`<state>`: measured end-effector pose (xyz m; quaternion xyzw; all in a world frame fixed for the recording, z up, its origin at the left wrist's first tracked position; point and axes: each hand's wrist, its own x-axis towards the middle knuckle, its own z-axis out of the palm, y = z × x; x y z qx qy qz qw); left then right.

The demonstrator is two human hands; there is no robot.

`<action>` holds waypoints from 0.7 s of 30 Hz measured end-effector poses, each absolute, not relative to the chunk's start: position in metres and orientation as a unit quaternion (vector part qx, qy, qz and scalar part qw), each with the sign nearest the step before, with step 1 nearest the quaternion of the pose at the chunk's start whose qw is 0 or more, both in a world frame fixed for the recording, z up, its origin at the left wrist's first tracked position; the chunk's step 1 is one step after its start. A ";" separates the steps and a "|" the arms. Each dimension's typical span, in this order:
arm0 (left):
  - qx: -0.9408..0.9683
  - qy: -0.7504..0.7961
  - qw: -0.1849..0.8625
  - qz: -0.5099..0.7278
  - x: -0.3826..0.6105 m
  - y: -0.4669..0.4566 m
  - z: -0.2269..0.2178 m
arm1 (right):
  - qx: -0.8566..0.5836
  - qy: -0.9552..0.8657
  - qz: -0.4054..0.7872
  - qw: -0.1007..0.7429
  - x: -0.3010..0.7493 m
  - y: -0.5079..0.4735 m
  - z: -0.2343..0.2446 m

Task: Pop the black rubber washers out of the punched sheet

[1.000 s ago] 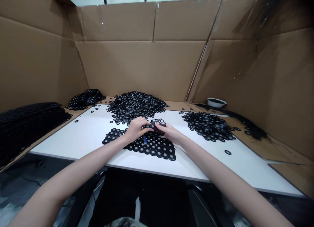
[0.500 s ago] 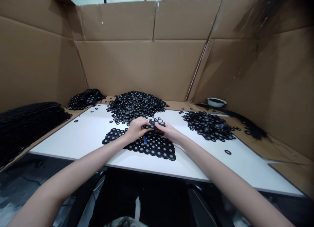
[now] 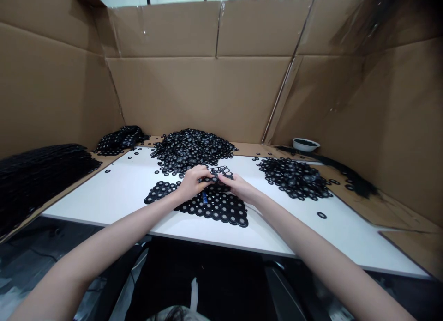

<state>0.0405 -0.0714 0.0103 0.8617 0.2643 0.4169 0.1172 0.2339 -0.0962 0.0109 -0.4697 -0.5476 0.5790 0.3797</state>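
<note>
A black sheet of joined rings with pale centres [image 3: 221,210] lies on the white table, its far edge lifted and folded between my hands. My left hand [image 3: 193,181] is closed with thumb and fingers pinching the folded edge from the left. From the right, my right hand [image 3: 239,187] grips the same edge, thumb on top. Just below my left fingers a small blue piece [image 3: 204,198] shows against the sheet; what it belongs to cannot be made out. My fingertips partly hide the folded part.
Behind my hands rises a large heap of black rings [image 3: 194,148]. A smaller ring pile [image 3: 294,178] lies right, near a single ring [image 3: 321,215], a white bowl [image 3: 306,145] and black strands [image 3: 356,180]. Black stacked material [image 3: 44,173] stands left. Cardboard walls [image 3: 200,94] enclose the table.
Almost nothing differs. Both hands keep their hold on the folded sheet edge, with only a slight shift of the fingers.
</note>
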 end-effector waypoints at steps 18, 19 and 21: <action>0.866 0.233 0.140 0.420 0.038 -0.076 0.014 | -0.420 -0.708 0.445 0.352 0.237 -0.099 0.014; 0.864 0.234 0.136 0.424 0.038 -0.076 0.014 | -0.423 -0.710 0.439 0.353 0.237 -0.099 0.014; 0.861 0.233 0.125 0.435 0.038 -0.076 0.013 | -0.426 -0.714 0.425 0.358 0.237 -0.098 0.013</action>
